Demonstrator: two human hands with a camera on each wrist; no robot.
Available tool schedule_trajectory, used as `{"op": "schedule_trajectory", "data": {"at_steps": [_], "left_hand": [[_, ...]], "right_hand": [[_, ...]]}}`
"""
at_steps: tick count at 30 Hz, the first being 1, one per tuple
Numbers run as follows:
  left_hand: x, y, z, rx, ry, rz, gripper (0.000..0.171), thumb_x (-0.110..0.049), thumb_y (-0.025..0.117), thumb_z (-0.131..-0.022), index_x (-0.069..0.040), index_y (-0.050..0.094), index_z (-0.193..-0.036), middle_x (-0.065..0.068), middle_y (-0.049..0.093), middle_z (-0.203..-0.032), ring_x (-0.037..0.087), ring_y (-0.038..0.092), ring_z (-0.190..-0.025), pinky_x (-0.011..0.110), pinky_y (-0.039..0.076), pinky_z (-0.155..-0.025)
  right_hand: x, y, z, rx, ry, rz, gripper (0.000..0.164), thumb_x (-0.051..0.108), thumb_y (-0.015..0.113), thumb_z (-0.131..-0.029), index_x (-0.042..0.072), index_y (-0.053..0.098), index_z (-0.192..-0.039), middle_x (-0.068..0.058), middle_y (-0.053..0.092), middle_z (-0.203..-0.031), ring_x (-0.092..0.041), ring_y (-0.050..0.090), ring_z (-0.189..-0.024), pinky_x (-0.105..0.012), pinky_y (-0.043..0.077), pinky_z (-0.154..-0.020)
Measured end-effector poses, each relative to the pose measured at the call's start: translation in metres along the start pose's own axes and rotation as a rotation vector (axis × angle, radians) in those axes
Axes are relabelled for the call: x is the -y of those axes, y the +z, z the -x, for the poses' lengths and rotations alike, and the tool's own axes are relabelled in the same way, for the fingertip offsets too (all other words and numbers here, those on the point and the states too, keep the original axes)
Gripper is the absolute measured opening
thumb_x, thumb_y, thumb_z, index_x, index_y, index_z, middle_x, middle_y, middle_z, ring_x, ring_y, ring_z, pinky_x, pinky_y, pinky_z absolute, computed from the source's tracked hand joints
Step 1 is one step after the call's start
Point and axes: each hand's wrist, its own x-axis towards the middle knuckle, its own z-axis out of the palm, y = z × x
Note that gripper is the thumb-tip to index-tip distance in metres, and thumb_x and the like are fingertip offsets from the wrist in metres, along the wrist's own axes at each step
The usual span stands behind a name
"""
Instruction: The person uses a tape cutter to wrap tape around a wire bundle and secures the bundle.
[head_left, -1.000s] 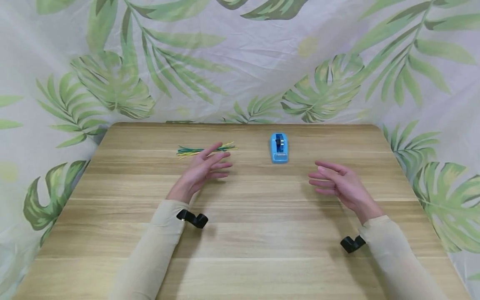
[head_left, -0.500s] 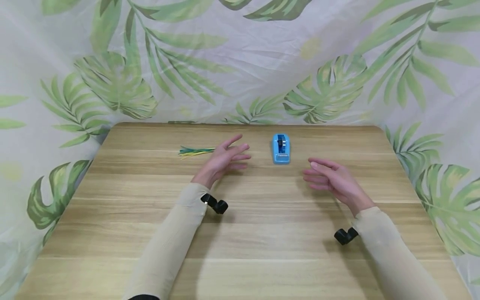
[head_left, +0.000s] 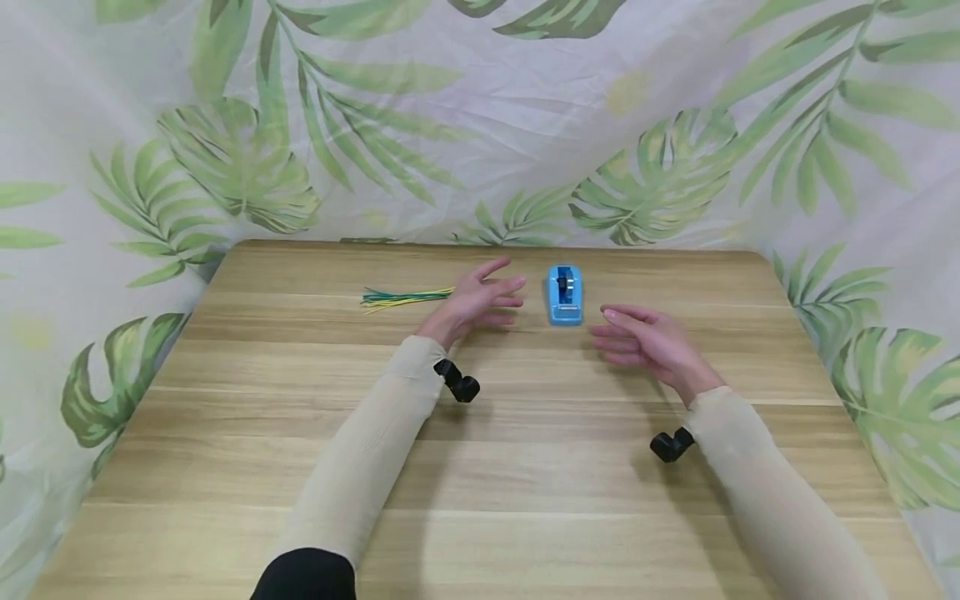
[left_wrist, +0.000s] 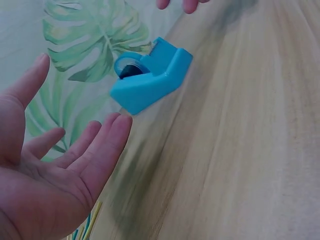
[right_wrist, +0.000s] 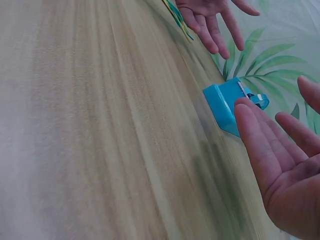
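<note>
A blue tape dispenser [head_left: 564,295] stands near the back of the table, between the two hands; a clear roll of tape [left_wrist: 129,64] shows in it. To its left, my left hand [head_left: 480,302] is held with fingers spread and straight, apart from the dispenser. On the other side my right hand [head_left: 654,343] has its fingers extended toward the dispenser without touching it. Both palms are bare in the wrist views. A thin bundle of green and yellow strands [head_left: 405,298], looking like twist ties, lies left of the left hand, which hides its right end.
The wooden table [head_left: 525,483] has rounded back corners. Behind it and at the sides hangs a white cloth [head_left: 525,125] printed with green leaves. Each wrist carries a small black camera, such as the left camera [head_left: 457,382].
My left hand has moved right and a little away from me, past the strands toward the tape dispenser. The right hand has shifted left and slightly forward. The dispenser and strands stay put.
</note>
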Motion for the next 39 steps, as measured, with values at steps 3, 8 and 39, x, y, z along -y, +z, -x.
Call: {"op": "schedule_trajectory", "data": {"at_steps": [3,8,39], "left_hand": [[0.001,0.001,-0.006,-0.005,-0.011,-0.006,0.077,-0.026,0.072,-0.096,-0.02,0.029,-0.159,0.015,0.058,-0.14,0.039,0.059,-0.122,0.05,0.056,-0.088],[0.004,0.007,-0.012,-0.002,-0.02,-0.003,0.077,-0.023,0.072,-0.095,-0.02,0.03,-0.159,0.014,0.059,-0.138,0.04,0.059,-0.121,0.051,0.056,-0.088],[0.009,0.04,-0.044,-0.017,0.064,-0.088,0.072,-0.02,0.074,-0.094,-0.023,0.039,-0.156,0.017,0.048,-0.145,0.036,0.06,-0.118,0.047,0.059,-0.081]], "right_hand": [[0.0,0.001,-0.008,0.009,0.011,-0.001,0.068,0.031,0.064,-0.101,-0.001,0.035,-0.153,-0.028,0.054,-0.138,-0.041,0.056,-0.123,-0.047,0.053,-0.094],[-0.002,0.002,-0.019,0.02,0.013,0.0,0.066,0.03,0.062,-0.102,-0.002,0.034,-0.153,-0.03,0.052,-0.139,-0.042,0.056,-0.123,-0.048,0.053,-0.094],[0.004,0.01,-0.057,-0.038,0.106,0.0,0.053,0.031,0.065,-0.1,0.0,0.049,-0.141,-0.014,0.074,-0.105,-0.024,0.073,-0.092,-0.041,0.059,-0.082]]}}
